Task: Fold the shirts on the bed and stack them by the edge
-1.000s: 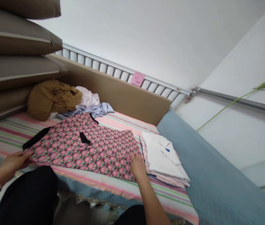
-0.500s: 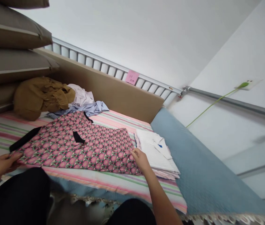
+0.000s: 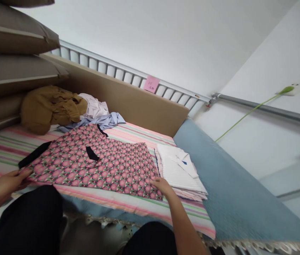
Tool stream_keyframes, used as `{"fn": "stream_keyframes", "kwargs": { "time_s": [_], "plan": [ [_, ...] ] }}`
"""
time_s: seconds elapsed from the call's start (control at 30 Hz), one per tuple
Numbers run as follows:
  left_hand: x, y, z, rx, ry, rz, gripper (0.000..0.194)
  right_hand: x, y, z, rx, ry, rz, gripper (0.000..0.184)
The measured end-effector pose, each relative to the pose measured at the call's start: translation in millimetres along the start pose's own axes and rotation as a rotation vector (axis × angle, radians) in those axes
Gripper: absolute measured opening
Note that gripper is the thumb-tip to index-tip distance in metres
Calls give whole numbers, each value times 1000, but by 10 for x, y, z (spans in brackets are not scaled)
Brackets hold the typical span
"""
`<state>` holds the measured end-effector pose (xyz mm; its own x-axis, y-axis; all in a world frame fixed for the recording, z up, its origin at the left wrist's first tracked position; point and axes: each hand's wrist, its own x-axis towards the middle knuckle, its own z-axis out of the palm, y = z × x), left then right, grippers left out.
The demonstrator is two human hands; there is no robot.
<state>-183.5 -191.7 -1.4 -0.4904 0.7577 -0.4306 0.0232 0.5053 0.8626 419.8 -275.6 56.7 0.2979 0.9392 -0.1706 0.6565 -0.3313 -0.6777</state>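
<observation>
A pink floral blouse [image 3: 123,163] with black collar and cuff trim lies spread out on a striped cloth [image 3: 196,217]. At its lower left side, my left hand [image 3: 9,184] pinches the fabric edge near a black cuff [image 3: 34,154]. My right hand [image 3: 163,186] rests on the blouse's right edge, fingers stretched over the fabric and touching it. Just beyond that hand sits a stack of folded clothes with a white ribbed shirt [image 3: 172,164] on top.
Crumpled brown [image 3: 42,109], pale pink [image 3: 95,106] and light blue [image 3: 110,120] garments lie at the back left. Stacked brown cushions [image 3: 14,69] rise at left. A tan board [image 3: 128,104] backs the bed; a blue cover [image 3: 226,187] extends right.
My right hand has slid a little along the blouse's right edge towards me, and its pinch has loosened. My left hand keeps its hold. The view has shifted slightly.
</observation>
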Motion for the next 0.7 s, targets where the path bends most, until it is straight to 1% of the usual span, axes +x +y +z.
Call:
{"fn": "stream_keyframes", "kwargs": {
  "time_s": [0.03, 0.17, 0.23, 0.33, 0.43, 0.5, 0.53, 0.6, 0.7],
  "plan": [
    [-14, 4, 0, -42, -31, -25, 14, -31, -11, -18, 1, -24, 5, 33],
    [-145, 36, 18, -26, -11, 45, 17, -162, -125, -80, -18, -69, -29, 36],
    [-189, 34, 29, -13, -5, 71, 18, -221, -183, -96, -16, -27, -78, 41],
    [-190, 0, 37, -10, 10, 106, 19, -265, -201, -109, 32, 91, -119, 48],
    [-164, -41, 39, 7, 27, 129, 20, -229, -109, -86, 13, 195, -79, 52],
    [-162, -55, 48, 32, 30, 138, 22, -169, 10, -40, -70, 242, -61, 50],
    [-167, -56, 54, 48, 29, 144, 22, -133, 81, -10, -125, 251, -77, 48],
    [-188, -46, 64, 86, 29, 156, 22, -65, 225, 49, -219, 244, -149, 43],
    [-241, -2, 35, 175, 40, 180, 25, -16, 371, 99, -285, 177, -260, 35]
  ]
}}
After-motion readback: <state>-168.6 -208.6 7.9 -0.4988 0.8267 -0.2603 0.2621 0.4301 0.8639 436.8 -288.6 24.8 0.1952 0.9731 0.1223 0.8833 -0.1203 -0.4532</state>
